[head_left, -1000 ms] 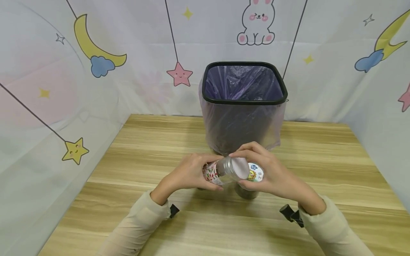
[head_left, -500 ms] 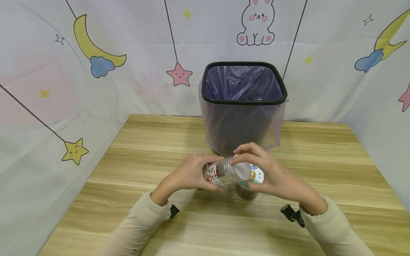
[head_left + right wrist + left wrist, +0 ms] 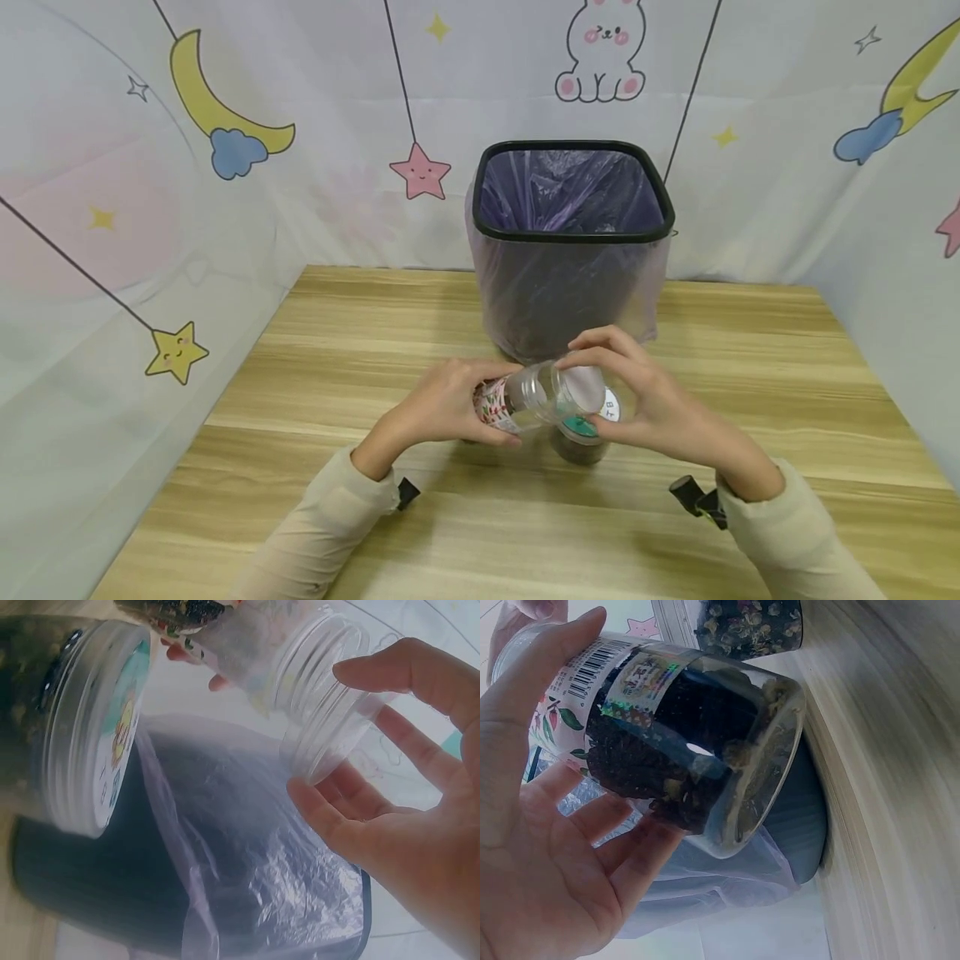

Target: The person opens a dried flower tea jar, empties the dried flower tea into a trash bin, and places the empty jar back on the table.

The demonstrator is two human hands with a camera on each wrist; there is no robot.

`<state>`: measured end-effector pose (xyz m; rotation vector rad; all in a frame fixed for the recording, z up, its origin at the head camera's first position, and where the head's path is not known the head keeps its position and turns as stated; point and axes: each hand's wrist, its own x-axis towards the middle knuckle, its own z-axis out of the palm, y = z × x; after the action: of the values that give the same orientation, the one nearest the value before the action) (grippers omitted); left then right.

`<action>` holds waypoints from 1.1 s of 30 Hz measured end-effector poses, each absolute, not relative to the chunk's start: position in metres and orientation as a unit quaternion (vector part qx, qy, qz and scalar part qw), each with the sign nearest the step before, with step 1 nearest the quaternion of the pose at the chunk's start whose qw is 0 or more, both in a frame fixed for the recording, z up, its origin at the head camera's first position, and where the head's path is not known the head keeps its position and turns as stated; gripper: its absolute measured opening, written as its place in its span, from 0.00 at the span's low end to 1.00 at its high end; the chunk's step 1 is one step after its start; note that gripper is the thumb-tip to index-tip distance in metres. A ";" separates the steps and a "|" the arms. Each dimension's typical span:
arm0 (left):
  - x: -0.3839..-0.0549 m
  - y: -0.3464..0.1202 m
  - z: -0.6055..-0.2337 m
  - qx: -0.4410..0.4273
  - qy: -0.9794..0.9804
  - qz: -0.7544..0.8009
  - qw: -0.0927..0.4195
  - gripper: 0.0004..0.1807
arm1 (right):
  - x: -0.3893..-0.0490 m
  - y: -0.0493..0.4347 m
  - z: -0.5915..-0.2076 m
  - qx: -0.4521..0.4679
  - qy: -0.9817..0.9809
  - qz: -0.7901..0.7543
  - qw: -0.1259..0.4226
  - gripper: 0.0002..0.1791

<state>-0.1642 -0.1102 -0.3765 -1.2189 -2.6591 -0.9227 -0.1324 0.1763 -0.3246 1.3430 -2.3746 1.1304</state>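
Note:
My left hand (image 3: 438, 404) grips a clear jar (image 3: 497, 403), tilted with its mouth to the right. Dark dried pieces fill its lower part in the left wrist view, behind a red-berry label (image 3: 561, 724) and a barcode. Between thumb and fingers, my right hand (image 3: 667, 417) pinches the jar's clear screw lid (image 3: 581, 390). In the right wrist view the lid stands just off the threaded mouth (image 3: 319, 656). Below the right hand, a second jar (image 3: 581, 452) stands upright on the table, partly hidden, its lid bearing a cartoon sticker (image 3: 121, 735). Dried buds show inside it (image 3: 746, 626).
Behind the hands stands a dark bin (image 3: 573, 287) with a black rim and a purple plastic liner (image 3: 517, 196). Black clips (image 3: 697, 502) lie by the right sleeve, and another black piece (image 3: 407, 493) shows by the left cuff. A printed cloth (image 3: 337, 100) encloses the table (image 3: 360, 333).
My right hand has drawn the lid rightward off the jar's mouth, and a gap now shows between them. My left hand and its jar have stayed nearly still.

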 end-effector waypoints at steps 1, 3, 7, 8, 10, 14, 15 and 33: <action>-0.164 -0.110 -0.377 -0.397 -0.867 -0.300 0.037 0.41 | -0.133 0.179 -0.325 0.449 -0.803 0.381 0.093 0.40; -0.164 -0.110 -0.377 -0.397 -0.866 -0.301 0.036 0.41 | -0.133 0.183 -0.327 0.442 -0.808 0.378 0.096 0.40; -0.165 -0.110 -0.377 -0.396 -0.867 -0.301 0.036 0.40 | -0.135 0.193 -0.331 0.427 -0.819 0.369 0.102 0.39; -0.165 -0.110 -0.377 -0.396 -0.867 -0.300 0.036 0.40 | -0.135 0.195 -0.333 0.424 -0.822 0.366 0.103 0.39; -0.166 -0.110 -0.378 -0.398 -0.866 -0.300 0.036 0.40 | -0.136 0.200 -0.335 0.416 -0.829 0.359 0.102 0.39; -0.166 -0.110 -0.378 -0.401 -0.865 -0.298 0.040 0.39 | -0.137 0.208 -0.339 0.406 -0.838 0.349 0.103 0.39; -0.166 -0.110 -0.379 -0.401 -0.865 -0.297 0.041 0.39 | -0.137 0.210 -0.341 0.405 -0.839 0.348 0.105 0.39; -0.164 -0.111 -0.380 -0.395 -0.860 -0.322 0.026 0.39 | -0.141 0.247 -0.376 0.334 -0.888 0.300 0.100 0.37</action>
<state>-0.1637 -0.1112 -0.3799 -1.2203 -2.6577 -0.9939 -0.1408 0.2473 -0.3759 0.9873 -2.6240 0.8861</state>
